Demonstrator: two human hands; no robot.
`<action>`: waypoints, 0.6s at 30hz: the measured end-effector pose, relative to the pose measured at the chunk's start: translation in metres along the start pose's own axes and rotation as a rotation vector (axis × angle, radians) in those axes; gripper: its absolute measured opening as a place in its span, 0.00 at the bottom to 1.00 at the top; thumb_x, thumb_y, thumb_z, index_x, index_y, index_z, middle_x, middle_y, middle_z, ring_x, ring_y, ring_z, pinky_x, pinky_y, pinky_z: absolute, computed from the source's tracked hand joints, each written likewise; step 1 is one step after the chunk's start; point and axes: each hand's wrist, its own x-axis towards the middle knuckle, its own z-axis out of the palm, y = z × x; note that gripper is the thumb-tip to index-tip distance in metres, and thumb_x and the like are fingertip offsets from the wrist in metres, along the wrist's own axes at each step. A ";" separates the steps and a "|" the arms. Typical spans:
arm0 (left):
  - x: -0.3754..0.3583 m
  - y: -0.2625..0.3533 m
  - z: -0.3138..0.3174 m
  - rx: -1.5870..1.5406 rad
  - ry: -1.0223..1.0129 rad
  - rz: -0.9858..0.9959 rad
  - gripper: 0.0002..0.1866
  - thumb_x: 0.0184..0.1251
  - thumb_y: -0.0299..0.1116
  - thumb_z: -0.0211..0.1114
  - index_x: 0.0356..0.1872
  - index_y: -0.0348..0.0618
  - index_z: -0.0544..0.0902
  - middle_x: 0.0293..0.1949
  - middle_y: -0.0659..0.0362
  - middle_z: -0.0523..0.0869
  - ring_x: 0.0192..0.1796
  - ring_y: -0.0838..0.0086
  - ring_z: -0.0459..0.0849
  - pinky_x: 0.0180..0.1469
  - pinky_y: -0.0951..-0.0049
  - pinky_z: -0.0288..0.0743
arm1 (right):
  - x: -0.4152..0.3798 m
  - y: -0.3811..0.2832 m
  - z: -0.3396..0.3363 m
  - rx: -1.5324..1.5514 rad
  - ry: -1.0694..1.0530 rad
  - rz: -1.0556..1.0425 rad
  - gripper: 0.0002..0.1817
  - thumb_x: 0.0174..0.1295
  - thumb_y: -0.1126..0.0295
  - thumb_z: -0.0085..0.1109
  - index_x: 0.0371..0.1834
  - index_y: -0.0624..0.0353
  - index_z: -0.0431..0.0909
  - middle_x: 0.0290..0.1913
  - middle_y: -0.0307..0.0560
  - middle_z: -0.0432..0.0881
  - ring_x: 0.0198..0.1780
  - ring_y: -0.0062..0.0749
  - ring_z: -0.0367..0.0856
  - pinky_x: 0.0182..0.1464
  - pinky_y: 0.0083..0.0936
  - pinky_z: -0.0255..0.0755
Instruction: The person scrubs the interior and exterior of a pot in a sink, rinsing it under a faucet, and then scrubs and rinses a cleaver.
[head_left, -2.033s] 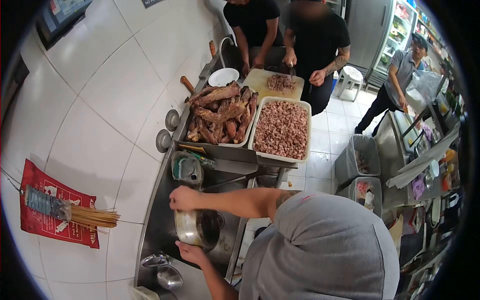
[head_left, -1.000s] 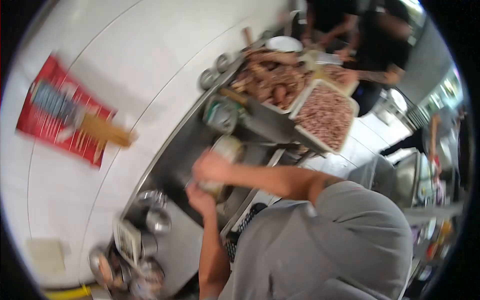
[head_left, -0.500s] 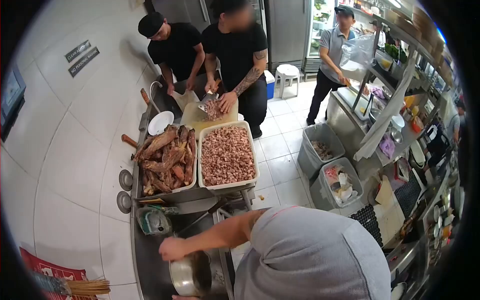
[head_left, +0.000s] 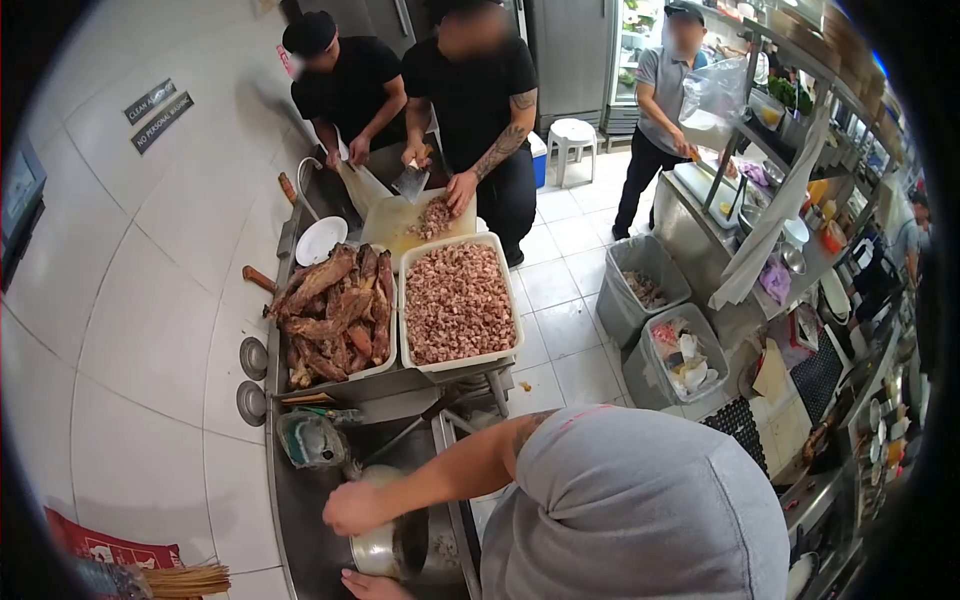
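Note:
A metal pot [head_left: 374, 552] sits tilted in the steel sink [head_left: 310, 545], its mouth partly behind my forearm. My right hand [head_left: 352, 508] is closed in a fist right at the pot's upper edge; whatever lies inside the fingers is hidden, and I cannot tell what it is. Low in the view, my left hand [head_left: 374, 586] lies along the pot's lower side with its visible fingers stretched out, partly cut off by the frame. Above the pot, a clear plastic container [head_left: 308, 440] stands in the sink corner.
Beyond the sink stand a tray of browned meat pieces [head_left: 335, 315] and a white tray of diced meat [head_left: 458, 305]. A person in black [head_left: 475, 80] holds a cleaver [head_left: 411, 181] over a cutting board [head_left: 385, 225]. Two grey bins [head_left: 690, 392] stand on the tiled floor.
The pot and both my hands have shifted slightly up and right. More of my left hand shows. The co-worker's cleaver has lifted away from the meat on the board.

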 end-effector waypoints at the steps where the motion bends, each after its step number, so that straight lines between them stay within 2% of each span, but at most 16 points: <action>1: 0.004 0.005 -0.002 0.093 -0.103 0.038 0.31 0.79 0.48 0.45 0.57 0.21 0.73 0.55 0.33 0.76 0.54 0.49 0.76 0.60 0.60 0.68 | 0.001 -0.011 0.007 -0.074 -0.084 -0.069 0.12 0.49 0.62 0.57 0.22 0.61 0.79 0.25 0.57 0.82 0.32 0.56 0.83 0.36 0.47 0.77; 2: 0.008 0.008 -0.004 0.186 -0.205 0.078 0.31 0.79 0.48 0.45 0.59 0.21 0.72 0.58 0.33 0.75 0.57 0.49 0.76 0.62 0.61 0.68 | 0.004 -0.020 0.011 -0.148 -0.164 -0.142 0.12 0.49 0.63 0.56 0.22 0.61 0.79 0.25 0.58 0.82 0.32 0.56 0.83 0.36 0.48 0.77; 4: 0.011 -0.001 -0.008 0.232 -0.130 0.121 0.32 0.79 0.49 0.46 0.62 0.22 0.70 0.60 0.34 0.74 0.61 0.49 0.74 0.64 0.61 0.68 | 0.006 -0.007 0.004 -0.111 -0.179 -0.139 0.12 0.49 0.63 0.56 0.22 0.62 0.79 0.25 0.59 0.81 0.32 0.57 0.82 0.37 0.48 0.77; 6: 0.011 -0.006 -0.012 0.149 -0.064 0.018 0.31 0.79 0.48 0.46 0.61 0.22 0.71 0.59 0.34 0.75 0.60 0.49 0.75 0.63 0.60 0.68 | 0.010 0.031 -0.005 0.055 -0.035 -0.116 0.12 0.48 0.63 0.57 0.23 0.63 0.79 0.25 0.60 0.81 0.32 0.58 0.82 0.36 0.48 0.77; 7: 0.010 -0.006 -0.010 0.147 -0.065 0.020 0.31 0.79 0.48 0.46 0.61 0.22 0.71 0.59 0.34 0.75 0.60 0.49 0.75 0.63 0.60 0.68 | 0.003 0.039 -0.014 0.082 -0.035 -0.005 0.12 0.47 0.64 0.56 0.23 0.63 0.79 0.24 0.61 0.80 0.31 0.59 0.82 0.35 0.49 0.77; 9: 0.007 -0.003 -0.007 -0.012 -0.073 -0.044 0.31 0.79 0.48 0.46 0.60 0.22 0.71 0.57 0.34 0.76 0.59 0.50 0.76 0.62 0.60 0.69 | 0.002 0.017 -0.011 0.010 -0.091 -0.017 0.13 0.48 0.63 0.56 0.24 0.62 0.81 0.26 0.60 0.81 0.32 0.57 0.83 0.36 0.49 0.77; 10: 0.008 -0.002 -0.004 -0.011 -0.071 -0.049 0.31 0.79 0.48 0.46 0.60 0.22 0.71 0.57 0.34 0.76 0.59 0.50 0.76 0.62 0.60 0.69 | 0.001 0.001 -0.012 -0.064 -0.151 -0.026 0.13 0.48 0.62 0.56 0.25 0.62 0.83 0.28 0.60 0.82 0.34 0.55 0.83 0.38 0.48 0.76; 12: 0.016 -0.001 0.000 0.128 -0.302 0.022 0.32 0.79 0.50 0.46 0.61 0.23 0.71 0.59 0.36 0.75 0.58 0.51 0.75 0.61 0.60 0.69 | 0.000 -0.023 0.007 -0.119 -0.161 -0.068 0.13 0.48 0.62 0.56 0.25 0.61 0.83 0.28 0.59 0.83 0.34 0.55 0.83 0.38 0.48 0.77; 14: 0.017 0.004 -0.001 0.132 -0.305 -0.024 0.32 0.78 0.50 0.46 0.62 0.25 0.71 0.60 0.37 0.75 0.58 0.51 0.75 0.61 0.60 0.68 | 0.004 -0.028 0.008 -0.170 -0.240 -0.094 0.14 0.48 0.62 0.56 0.26 0.62 0.83 0.28 0.57 0.84 0.34 0.54 0.84 0.39 0.47 0.77; 16: 0.013 -0.004 -0.007 0.124 -0.142 0.050 0.31 0.79 0.49 0.46 0.62 0.24 0.70 0.61 0.36 0.75 0.59 0.50 0.75 0.63 0.59 0.67 | 0.008 0.013 0.002 -0.085 -0.175 -0.037 0.13 0.49 0.62 0.55 0.23 0.60 0.82 0.27 0.56 0.84 0.32 0.54 0.84 0.37 0.46 0.78; 17: 0.007 0.006 -0.007 0.119 -0.142 0.052 0.31 0.79 0.49 0.46 0.62 0.24 0.70 0.61 0.36 0.75 0.59 0.50 0.75 0.63 0.59 0.67 | 0.009 0.034 -0.007 0.001 -0.102 0.024 0.13 0.51 0.61 0.55 0.21 0.59 0.82 0.26 0.55 0.84 0.31 0.54 0.84 0.36 0.46 0.78; 18: -0.002 0.021 -0.009 0.149 -0.101 -0.020 0.32 0.79 0.49 0.46 0.62 0.23 0.70 0.61 0.35 0.74 0.60 0.49 0.75 0.63 0.59 0.66 | 0.004 0.042 -0.016 0.060 -0.099 0.116 0.13 0.52 0.61 0.55 0.21 0.58 0.81 0.26 0.55 0.84 0.32 0.53 0.84 0.37 0.45 0.79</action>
